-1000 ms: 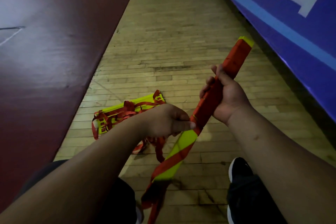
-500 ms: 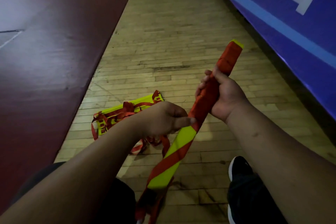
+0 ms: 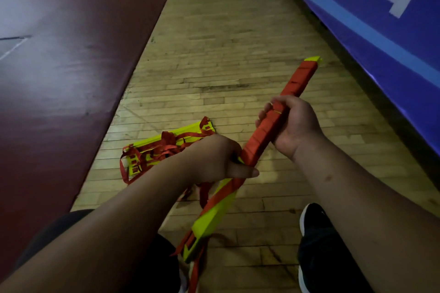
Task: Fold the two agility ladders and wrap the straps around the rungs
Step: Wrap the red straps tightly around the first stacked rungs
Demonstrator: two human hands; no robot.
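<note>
Yellow rungs [image 3: 209,219], red strap [image 3: 292,85]

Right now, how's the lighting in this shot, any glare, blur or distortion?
Head view: dim overall; soft glare on the maroon mat; forearms near the lens in shadow; wide-angle bows the wood floor boards; the wrapped ladder looks fairly sharp.

Rung bundle [image 3: 262,140] slants across in front of you, gripped by your right hand [image 3: 292,123] high, left hand [image 3: 214,159] low. Second ladder [image 3: 166,150] on floor [image 3: 226,43] beyond left hand. Mat [image 3: 59,78] left, banner [image 3: 381,43] right, shoe [image 3: 316,233] under right forearm.
</note>
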